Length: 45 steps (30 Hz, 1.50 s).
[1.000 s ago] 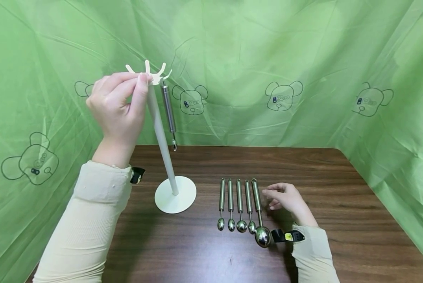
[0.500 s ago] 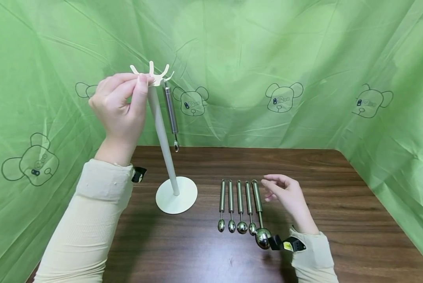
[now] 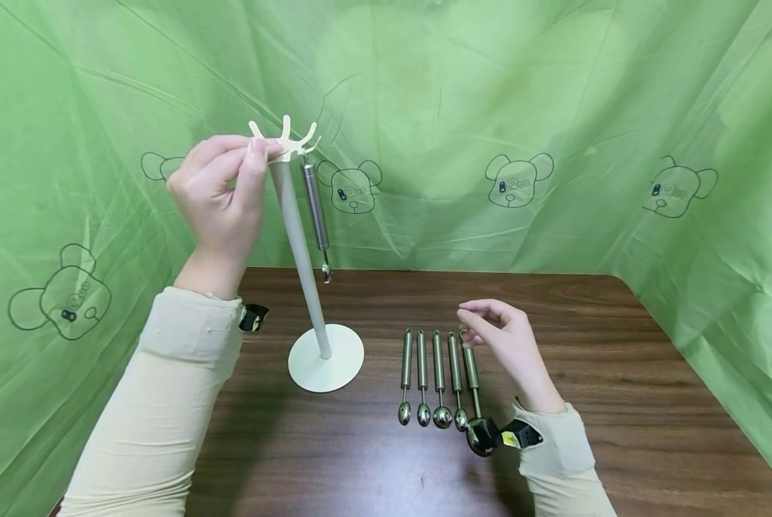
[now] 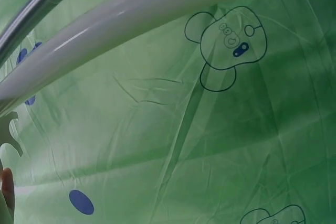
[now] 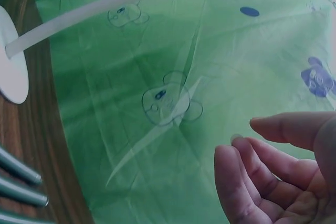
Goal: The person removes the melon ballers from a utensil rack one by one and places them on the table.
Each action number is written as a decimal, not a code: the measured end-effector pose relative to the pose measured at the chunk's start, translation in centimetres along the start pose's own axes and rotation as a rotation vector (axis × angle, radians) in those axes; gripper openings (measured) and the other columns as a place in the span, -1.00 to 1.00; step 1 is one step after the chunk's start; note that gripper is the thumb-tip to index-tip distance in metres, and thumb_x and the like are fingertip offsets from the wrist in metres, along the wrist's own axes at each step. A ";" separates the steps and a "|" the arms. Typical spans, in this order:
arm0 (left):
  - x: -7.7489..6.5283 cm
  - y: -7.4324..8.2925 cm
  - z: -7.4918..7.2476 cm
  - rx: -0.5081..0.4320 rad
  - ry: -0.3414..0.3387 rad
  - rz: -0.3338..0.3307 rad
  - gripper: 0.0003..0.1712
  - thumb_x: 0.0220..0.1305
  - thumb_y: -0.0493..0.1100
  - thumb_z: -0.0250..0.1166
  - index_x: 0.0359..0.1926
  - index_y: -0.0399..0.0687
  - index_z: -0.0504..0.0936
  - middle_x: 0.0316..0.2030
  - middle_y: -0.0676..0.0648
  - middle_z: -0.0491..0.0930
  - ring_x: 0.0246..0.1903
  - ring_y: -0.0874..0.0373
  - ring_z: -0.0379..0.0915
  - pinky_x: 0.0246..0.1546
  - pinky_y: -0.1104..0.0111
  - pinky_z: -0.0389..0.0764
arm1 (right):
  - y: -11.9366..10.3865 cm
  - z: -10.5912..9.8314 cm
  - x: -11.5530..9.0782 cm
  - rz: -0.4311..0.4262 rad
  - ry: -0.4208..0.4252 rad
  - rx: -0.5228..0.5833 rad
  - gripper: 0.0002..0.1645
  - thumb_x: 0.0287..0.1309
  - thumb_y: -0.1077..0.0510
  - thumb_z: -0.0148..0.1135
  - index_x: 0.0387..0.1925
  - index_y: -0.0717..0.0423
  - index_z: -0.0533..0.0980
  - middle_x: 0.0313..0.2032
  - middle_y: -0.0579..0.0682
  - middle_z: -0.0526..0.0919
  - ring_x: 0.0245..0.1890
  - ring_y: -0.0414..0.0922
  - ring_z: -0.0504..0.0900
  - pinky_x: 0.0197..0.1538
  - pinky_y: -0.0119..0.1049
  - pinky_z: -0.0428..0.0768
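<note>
In the head view my left hand pinches the pronged hook top of a white stand. From a prong on the right hangs a metal melon baller, head down. Several more melon ballers lie side by side on the table, handles pointing away; the rightmost, the large melon baller, has the biggest bowl. Over the top end of its handle hovers my right hand, partly covering it. Thumb and fingertips stand apart with nothing between them in the right wrist view. The left wrist view barely shows a fingertip.
A brown wooden table carries the stand's round white base, left of the row. Green fabric with printed bear faces encloses the back and both sides. The black wrist camera on my right wrist overlaps the large bowl.
My right hand has moved away from me and left, from beside the large melon baller to over its handle end. The stand's top and the hanging melon baller have shifted slightly right.
</note>
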<state>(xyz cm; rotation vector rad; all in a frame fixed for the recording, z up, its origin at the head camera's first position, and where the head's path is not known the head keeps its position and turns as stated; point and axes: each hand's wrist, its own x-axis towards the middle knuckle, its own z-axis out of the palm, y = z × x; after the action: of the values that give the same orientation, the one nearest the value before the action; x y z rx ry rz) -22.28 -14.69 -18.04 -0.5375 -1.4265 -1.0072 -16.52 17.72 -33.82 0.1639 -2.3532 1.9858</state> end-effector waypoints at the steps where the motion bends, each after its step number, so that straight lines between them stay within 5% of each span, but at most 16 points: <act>1: 0.0 0.0 0.0 -0.012 0.000 -0.001 -0.70 0.21 -0.21 0.23 -0.54 -0.27 0.79 -0.52 -0.27 0.71 -0.46 -0.07 0.58 -0.24 0.54 0.46 | -0.3 0.1 0.1 -0.003 -0.010 -0.006 -0.63 0.27 0.18 0.27 -0.02 0.41 0.55 -0.46 -0.14 0.67 -0.52 -0.21 0.68 -0.32 -0.23 0.72; 7: 0.2 -0.2 -0.1 -0.096 -0.014 -0.022 -0.67 0.21 -0.25 0.18 -0.55 -0.36 0.75 -0.50 -0.33 0.70 -0.38 0.31 0.63 -0.28 0.56 0.50 | -2.0 0.9 0.5 -0.046 -0.059 -0.023 -0.62 0.26 0.17 0.27 0.01 0.36 0.56 -0.41 -0.09 0.72 -0.49 -0.17 0.70 -0.33 -0.28 0.71; 11: 0.2 0.0 -0.2 -0.112 -0.032 -0.046 -0.68 0.22 -0.27 0.17 -0.52 -0.36 0.76 -0.48 -0.34 0.70 -0.36 0.38 0.62 -0.31 0.57 0.48 | -2.9 1.4 0.8 -0.064 -0.089 -0.018 -0.63 0.26 0.18 0.27 0.02 0.33 0.56 -0.33 0.05 0.76 -0.47 -0.16 0.72 -0.26 -0.18 0.73; 22: 0.2 1.0 -0.5 0.057 -0.092 -0.048 -0.65 0.27 -0.14 0.17 -0.41 -0.31 0.77 -0.38 -0.26 0.75 -0.30 -0.15 0.66 -0.08 0.43 0.57 | -5.1 2.8 1.3 -0.111 -0.110 0.003 -0.65 0.24 0.21 0.28 -0.01 0.37 0.57 -0.20 0.26 0.75 -0.35 -0.12 0.77 -0.16 -0.24 0.72; 35: 0.0 2.2 -0.6 0.250 -0.120 0.027 -0.71 0.36 -0.11 0.20 -0.23 -0.22 0.78 -0.34 -0.18 0.77 -0.35 -0.14 0.62 -0.10 0.22 0.60 | -7.6 4.6 2.1 -0.199 -0.098 0.091 -0.70 0.25 0.25 0.25 -0.03 0.34 0.58 -0.18 0.29 0.72 -0.30 -0.08 0.77 -0.13 -0.19 0.73; 45: -0.4 2.4 -0.6 0.296 -0.167 0.036 -0.74 0.36 -0.14 0.20 -0.12 -0.15 0.75 -0.26 -0.16 0.77 -0.29 -0.14 0.60 -0.11 0.14 0.54 | -9.1 6.6 3.1 -0.256 -0.146 0.097 -0.74 0.24 0.28 0.24 -0.07 0.36 0.60 -0.22 0.30 0.72 -0.36 -0.17 0.74 -0.15 -0.19 0.73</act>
<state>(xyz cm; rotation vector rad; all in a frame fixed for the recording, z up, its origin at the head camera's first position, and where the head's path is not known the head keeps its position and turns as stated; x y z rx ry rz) -19.97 -13.85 -17.85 -0.4344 -1.6735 -0.7173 -18.39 9.52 -25.66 0.6017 -2.1826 2.0230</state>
